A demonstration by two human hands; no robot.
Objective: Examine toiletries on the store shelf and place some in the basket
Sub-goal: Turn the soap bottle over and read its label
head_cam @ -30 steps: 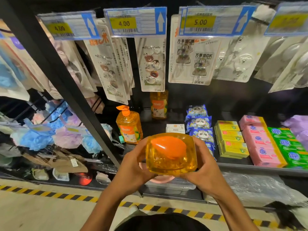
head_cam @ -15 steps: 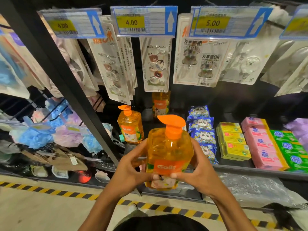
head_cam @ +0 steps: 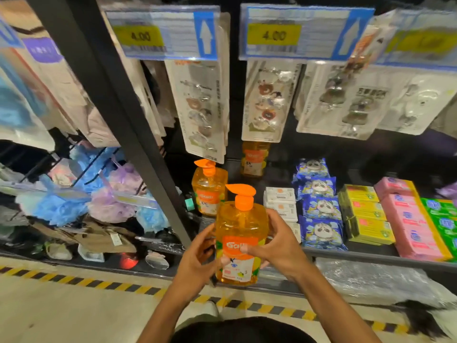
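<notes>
An orange pump bottle [head_cam: 241, 226] of clear amber liquid stands upright between my two hands in front of the shelf, its orange label facing me. My left hand [head_cam: 195, 263] holds its lower left side, thumb on the label. My right hand [head_cam: 277, 246] grips its right side with the thumb across the label. Two more bottles of the same kind stand on the shelf, a near shelf bottle [head_cam: 209, 191] and a far shelf bottle [head_cam: 254, 158] behind it. No basket is in view.
Blue panda packs [head_cam: 319, 206], white boxes [head_cam: 280, 201], yellow boxes [head_cam: 363, 214], pink packs [head_cam: 410, 219] and green packs [head_cam: 442, 214] fill the shelf [head_cam: 346, 254] to the right. Hook cards [head_cam: 264, 102] hang above. A black post [head_cam: 128, 120] divides off bath sponges [head_cam: 61, 206] at left. Hazard tape [head_cam: 99, 283] marks the floor.
The bottle went from tipped with its pump top toward me to fully upright with the label facing me. Both hands slid lower on its sides. My view shifted left and closer.
</notes>
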